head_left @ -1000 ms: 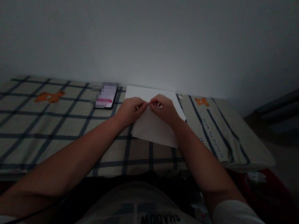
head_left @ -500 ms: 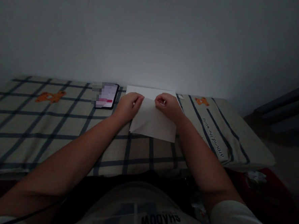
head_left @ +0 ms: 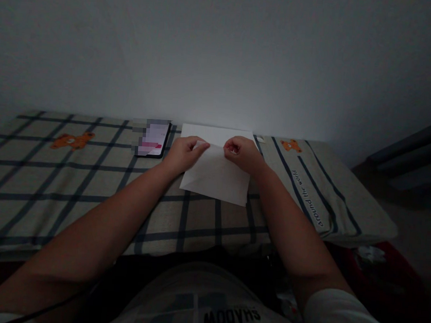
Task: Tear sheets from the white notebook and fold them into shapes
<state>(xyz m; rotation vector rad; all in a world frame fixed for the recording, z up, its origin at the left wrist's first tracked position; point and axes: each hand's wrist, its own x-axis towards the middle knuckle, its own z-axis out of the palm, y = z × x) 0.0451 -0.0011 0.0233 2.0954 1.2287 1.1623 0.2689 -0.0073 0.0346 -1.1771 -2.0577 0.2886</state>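
The paper (head_left: 214, 178), judged light, limp and easily creased, is pinched at its far edge in the grip of the left hand (head_left: 185, 152) and the right hand (head_left: 242, 153).

The white sheet of paper (head_left: 216, 178) is lying flat and slightly turned on the checked cloth (head_left: 90, 183), its far edge overlapping a second white sheet (head_left: 217, 134) behind it.

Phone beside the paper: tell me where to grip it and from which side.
Probably pinch the phone across its two long edges, from above, with the nearer left hand. It lies flat, screen up, on the checked cloth, so only its thin sides offer purchase; the white paper lies close on its right.
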